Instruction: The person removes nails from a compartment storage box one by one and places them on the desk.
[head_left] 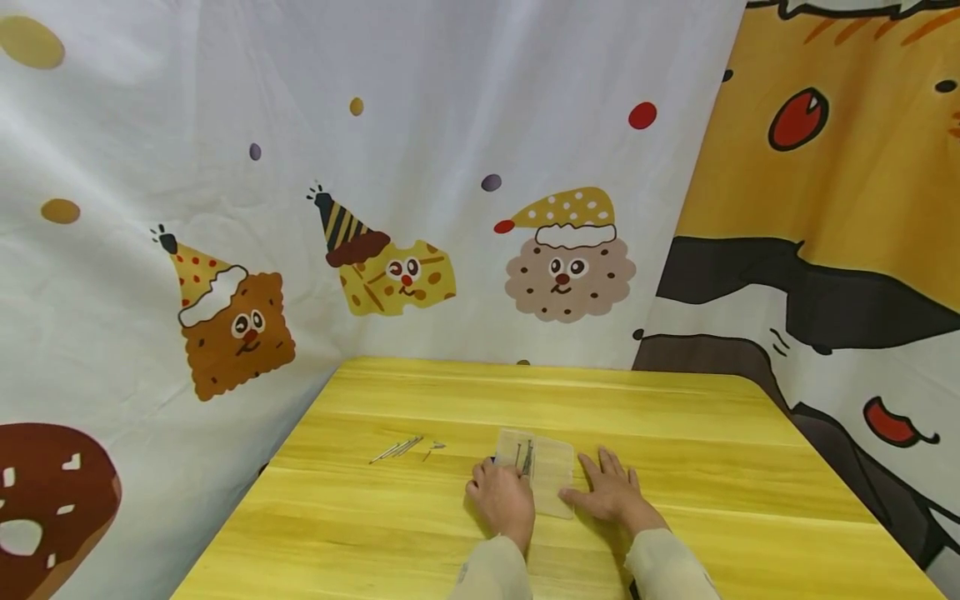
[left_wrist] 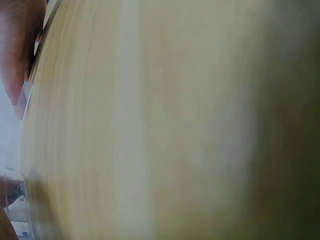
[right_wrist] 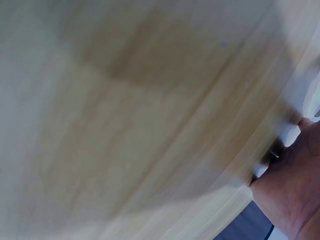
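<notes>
A clear plastic box [head_left: 555,462] lies opened flat on the table, its two halves side by side. Several thin metal nails [head_left: 528,458] show in its left half. My left hand [head_left: 504,498] grips the near part of that half, fingers bent over its left edge; the hand hides what lies beneath. Beside the right half, my right hand [head_left: 611,493] rests with spread fingers, its thumb at the box's edge. In the right wrist view, the right hand [right_wrist: 295,185] appears only at the edge. Fingers and clear plastic [left_wrist: 24,100] are partly seen in the left wrist view.
Left of the box, several long nails [head_left: 397,448] lie loose on the wooden table [head_left: 360,533], with a few smaller metal pieces [head_left: 435,448] close by. A printed cloth [head_left: 450,150] hangs behind the table's far edge.
</notes>
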